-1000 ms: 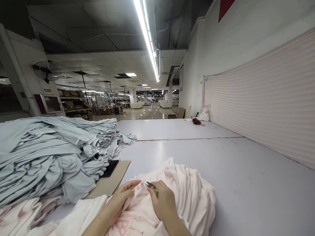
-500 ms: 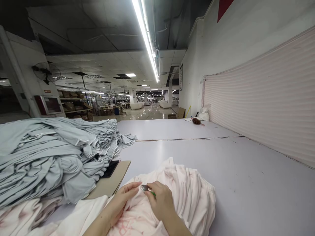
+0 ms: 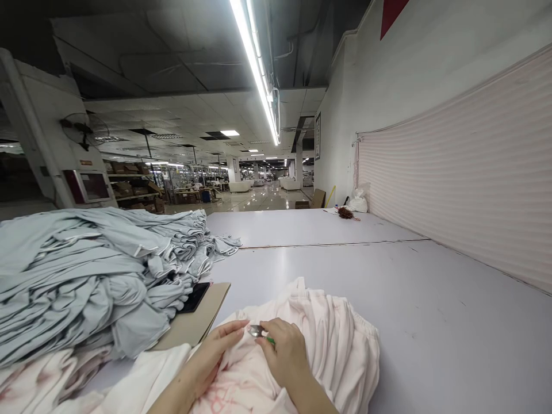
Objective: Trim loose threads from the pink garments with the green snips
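Pale pink garments (image 3: 334, 330) lie in a gathered pile at the table's front, with reddish print on the nearest cloth. My left hand (image 3: 224, 339) pinches a bit of the pink garment between thumb and fingers. Close to those fingertips, my right hand (image 3: 284, 348) is closed around small thread snips (image 3: 256, 330) with metal blades and a green part showing. The blades point left, toward the pinched cloth. Most of the snips' handle is hidden in my right palm, and whether a thread lies between the blades is too small to make out.
A big heap of grey-blue garments (image 3: 95, 276) covers the left side. Beside it, a dark phone-like slab (image 3: 195, 297) rests on brown cardboard (image 3: 202, 322). The pale table (image 3: 431, 322) stretches right to a pink curtain (image 3: 457, 167). A reddish-brown bundle (image 3: 345, 213) sits at the far edge.
The snips' blades have turned slightly and show more metal. Both hands stay at nearly the same place on the pink garment. The view has shifted very slightly.
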Action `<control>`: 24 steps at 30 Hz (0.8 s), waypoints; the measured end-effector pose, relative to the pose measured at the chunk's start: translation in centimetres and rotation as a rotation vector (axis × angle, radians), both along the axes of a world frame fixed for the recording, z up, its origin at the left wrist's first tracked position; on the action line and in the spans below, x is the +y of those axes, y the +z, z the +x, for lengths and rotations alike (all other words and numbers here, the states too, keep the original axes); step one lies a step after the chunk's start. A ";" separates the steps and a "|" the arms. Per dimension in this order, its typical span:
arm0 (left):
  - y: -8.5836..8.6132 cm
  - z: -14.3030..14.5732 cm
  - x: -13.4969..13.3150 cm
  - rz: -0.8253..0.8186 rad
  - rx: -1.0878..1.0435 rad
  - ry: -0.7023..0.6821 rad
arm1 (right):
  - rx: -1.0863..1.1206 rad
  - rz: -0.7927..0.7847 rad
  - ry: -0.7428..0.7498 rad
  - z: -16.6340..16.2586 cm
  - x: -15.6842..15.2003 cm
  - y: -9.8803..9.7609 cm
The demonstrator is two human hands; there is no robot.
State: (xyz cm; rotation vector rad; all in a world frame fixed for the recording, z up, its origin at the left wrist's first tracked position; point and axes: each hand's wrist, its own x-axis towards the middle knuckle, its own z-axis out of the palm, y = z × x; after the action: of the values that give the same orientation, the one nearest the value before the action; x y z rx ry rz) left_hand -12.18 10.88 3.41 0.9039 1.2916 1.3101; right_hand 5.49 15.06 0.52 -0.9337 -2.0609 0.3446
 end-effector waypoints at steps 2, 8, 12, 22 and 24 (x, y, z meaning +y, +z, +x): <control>-0.1 0.0 0.0 -0.003 0.010 0.008 | -0.009 0.006 0.020 -0.1 0.0 0.1; 0.0 0.0 -0.1 -0.008 0.037 -0.009 | 0.099 -0.091 0.019 0.0 0.0 0.2; 0.0 0.3 -0.1 0.043 0.111 -0.055 | 0.239 -0.202 -0.002 0.4 0.0 0.2; -1.4 0.9 0.2 0.355 0.695 0.079 | 0.372 -0.369 0.069 1.3 -0.4 -0.2; -1.5 0.8 -0.1 0.413 0.814 0.090 | 0.368 -0.389 0.095 1.5 -0.6 -0.2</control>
State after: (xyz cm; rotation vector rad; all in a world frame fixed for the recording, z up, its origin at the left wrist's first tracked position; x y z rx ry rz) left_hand -11.38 10.77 1.92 1.8116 1.7029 1.3516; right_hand 7.01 14.41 0.35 -0.9167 -1.7298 0.9224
